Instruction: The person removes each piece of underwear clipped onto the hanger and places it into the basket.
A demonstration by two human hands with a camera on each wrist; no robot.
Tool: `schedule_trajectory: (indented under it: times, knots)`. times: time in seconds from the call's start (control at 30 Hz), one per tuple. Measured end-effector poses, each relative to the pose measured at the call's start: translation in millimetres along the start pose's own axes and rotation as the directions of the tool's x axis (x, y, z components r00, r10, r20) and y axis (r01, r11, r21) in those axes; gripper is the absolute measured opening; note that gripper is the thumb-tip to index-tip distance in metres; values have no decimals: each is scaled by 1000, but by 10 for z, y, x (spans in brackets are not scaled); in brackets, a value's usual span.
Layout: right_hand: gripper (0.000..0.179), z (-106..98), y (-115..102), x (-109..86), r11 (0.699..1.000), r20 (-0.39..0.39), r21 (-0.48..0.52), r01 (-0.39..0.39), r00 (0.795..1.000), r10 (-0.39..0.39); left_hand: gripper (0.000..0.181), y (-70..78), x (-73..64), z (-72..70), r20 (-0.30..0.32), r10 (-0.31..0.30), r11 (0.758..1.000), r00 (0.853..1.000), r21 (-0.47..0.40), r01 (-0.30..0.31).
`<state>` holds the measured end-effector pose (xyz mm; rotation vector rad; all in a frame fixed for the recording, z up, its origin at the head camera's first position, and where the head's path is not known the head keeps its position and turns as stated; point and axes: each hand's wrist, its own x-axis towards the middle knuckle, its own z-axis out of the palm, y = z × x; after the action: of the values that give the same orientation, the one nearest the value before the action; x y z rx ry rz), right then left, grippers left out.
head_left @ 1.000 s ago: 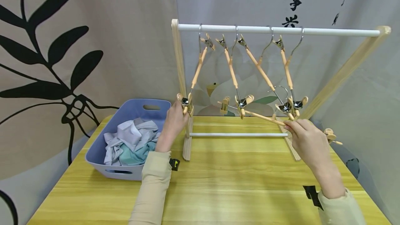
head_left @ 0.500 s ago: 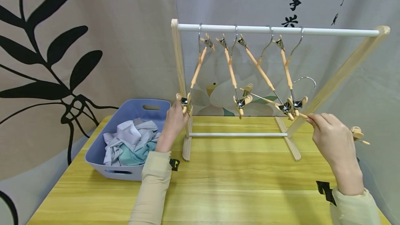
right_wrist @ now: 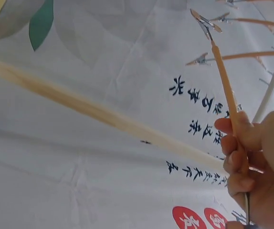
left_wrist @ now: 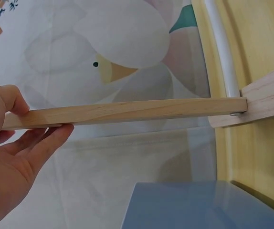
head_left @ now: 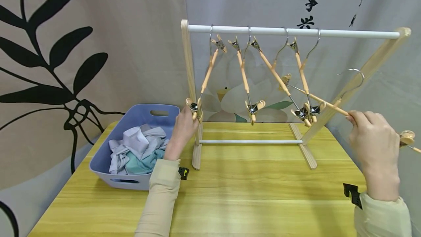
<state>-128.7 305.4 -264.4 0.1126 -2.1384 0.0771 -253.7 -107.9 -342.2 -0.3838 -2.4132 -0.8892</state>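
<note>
My right hand (head_left: 375, 142) grips a wooden clip hanger (head_left: 338, 109) around its bar, lifted at the rack's right side with its metal hook upward. In the right wrist view the fingers curl round this hanger (right_wrist: 225, 78), one clip pointing up and away. My left hand (head_left: 182, 131) holds the left post of a small wooden clothes rack (head_left: 188, 57). The left wrist view shows thumb and fingers on either side of that post (left_wrist: 127, 111). Several similar hangers (head_left: 276, 77) hang from the rack's white rail (head_left: 355, 33), clips bare.
A blue basket (head_left: 141, 114) with crumpled grey and teal cloths (head_left: 141, 145) stands left of the rack on the wooden table (head_left: 250, 193). A white lower bar (head_left: 250, 142) joins the rack's feet. A printed curtain (head_left: 138, 46) hangs close behind.
My right hand has carried its hanger to the right and slightly up, from below the hanging hangers out beside the right post. The left hand stays on its post.
</note>
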Motion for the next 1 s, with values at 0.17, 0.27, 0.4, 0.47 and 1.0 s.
schedule_trajectory:
  times: [0.17, 0.27, 0.4, 0.47, 1.0]
  knots:
    - [21, -57, 61, 85, 998, -26, -49, -42, 999, 41, 30, 4, 6, 3, 16, -16, 1000, 1000, -5, 16]
    - [22, -101, 80, 130, 994, -38, -71, -79, 996, 76, 32, 6, 1, 11, 0, 0, 1000, 1000, 1, 0]
    - [26, -153, 92, 182, 991, -60, -72, -113, 992, 109, 35, 9, -7, 19, -38, 30, 999, 999, 11, -30]
    - [28, -172, 98, 201, 990, -69, -64, -124, 990, 120, 36, 10, -9, 21, -42, 31, 999, 999, 12, -31]
    - [34, -245, 77, 575, 950, 3, -41, -311, 950, 311, 34, -3, -2, 28, -21, 24, 1000, 999, 6, -24]
